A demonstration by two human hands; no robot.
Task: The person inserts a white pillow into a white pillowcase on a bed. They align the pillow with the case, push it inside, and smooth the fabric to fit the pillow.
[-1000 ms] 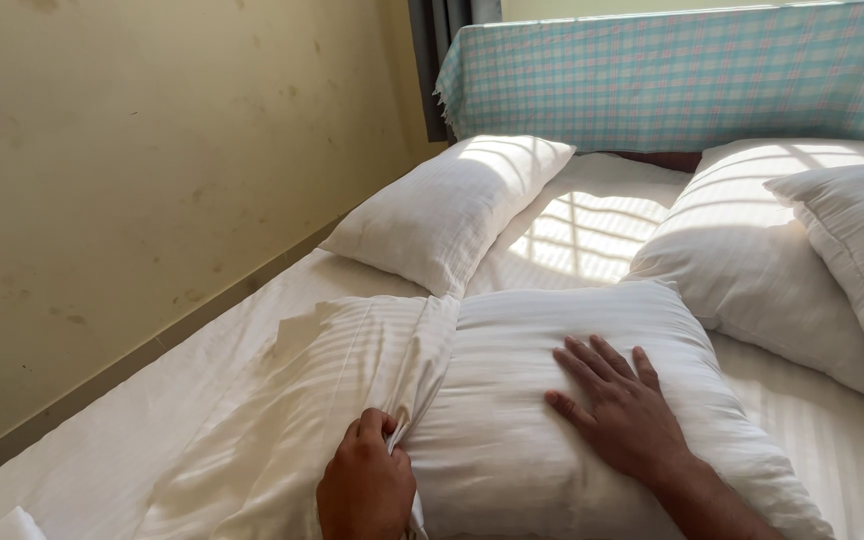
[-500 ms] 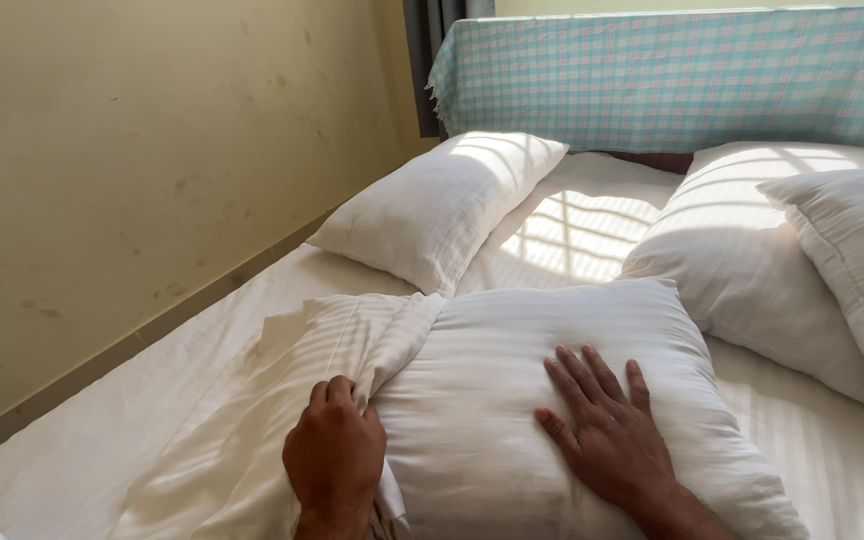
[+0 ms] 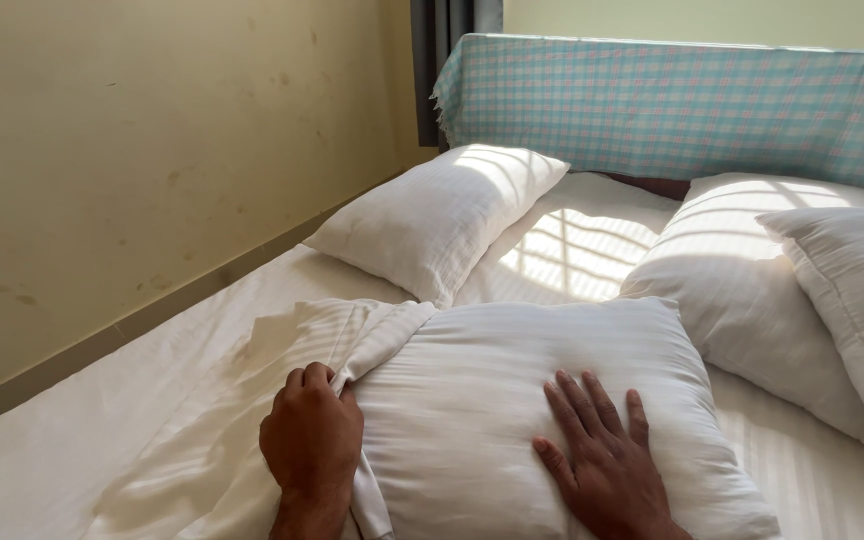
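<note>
A white striped pillow [image 3: 532,370] lies on the bed right in front of me, half inside its white pillowcase [image 3: 282,350], whose loose end spreads flat to the left. My left hand [image 3: 310,445] is closed around the bunched edge of the pillowcase at the pillow's left side. My right hand [image 3: 602,462] lies flat on top of the pillow with its fingers spread, pressing down.
A second white pillow [image 3: 442,215] lies at the back left, two more pillows [image 3: 752,290] at the right. A checked teal cloth [image 3: 682,105] covers the headboard. A beige wall [image 3: 132,150] runs along the left of the white bed sheet [image 3: 72,440].
The left hand has shifted left and up along the pillowcase edge, gripping it tighter. The right hand stays flat on the pillow. The view has tilted slightly.
</note>
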